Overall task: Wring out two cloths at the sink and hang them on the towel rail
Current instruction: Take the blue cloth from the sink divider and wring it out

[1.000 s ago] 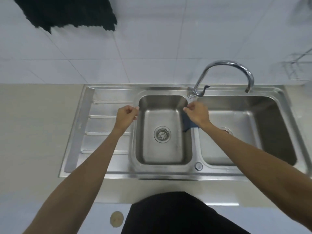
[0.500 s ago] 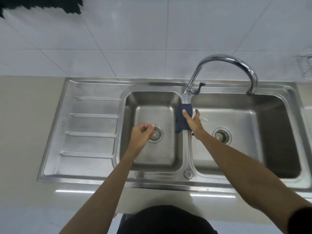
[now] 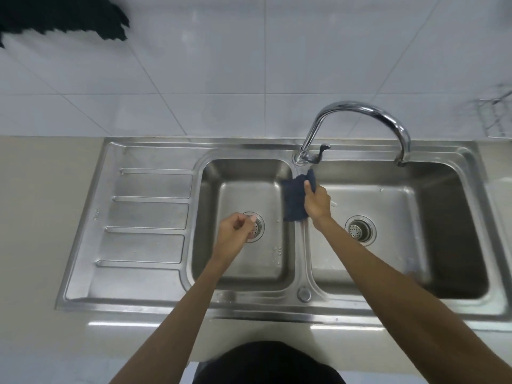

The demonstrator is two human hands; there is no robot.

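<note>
A small dark blue cloth (image 3: 294, 200) lies draped over the divider between the two basins of the steel sink (image 3: 155, 206). My right hand (image 3: 317, 202) grips the cloth's top edge, thumb on the fabric, and lifts it slightly off the divider. My left hand (image 3: 235, 236) hovers over the left basin near its drain (image 3: 256, 227), fingers curled loosely with nothing in them. A dark green cloth (image 3: 63, 16) hangs on the tiled wall at the top left; the rail that carries it is out of frame.
A curved chrome tap (image 3: 360, 112) rises behind the divider, its spout over the right basin. The right basin has its own drain (image 3: 360, 231). A ribbed draining board sits left of the basins. A wire rack (image 3: 496, 117) hangs on the wall at the right edge.
My left hand came down from the basin's rim to above the drain. My right hand slid onto the blue cloth and closed on its top edge, raising it a little.
</note>
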